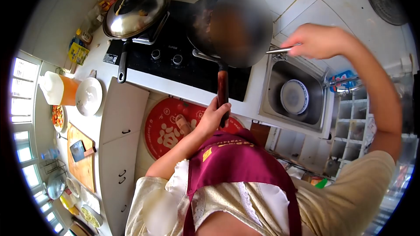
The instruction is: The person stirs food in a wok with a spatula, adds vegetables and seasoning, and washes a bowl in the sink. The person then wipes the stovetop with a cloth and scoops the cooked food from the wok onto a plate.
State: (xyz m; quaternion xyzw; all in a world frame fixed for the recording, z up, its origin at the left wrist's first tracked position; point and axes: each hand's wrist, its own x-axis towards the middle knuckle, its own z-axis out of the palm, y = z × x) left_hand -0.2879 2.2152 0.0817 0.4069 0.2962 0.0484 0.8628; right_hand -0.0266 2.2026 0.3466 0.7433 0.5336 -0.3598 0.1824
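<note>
You seem mid-stir: your left hand (217, 116) wraps the handle of the pan (202, 24) at the stove's (140, 63) right edge; your right hand's (318, 41) fingers close round a metal utensil (279, 50). Stirring calls for a steady pan.

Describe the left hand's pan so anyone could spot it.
Find the black stovetop left of the sink. The pan is at its right end, with the left hand gripping its handle. That reddish-brown handle sets it apart from the lidded pan on the left, whose handle is black.
</note>
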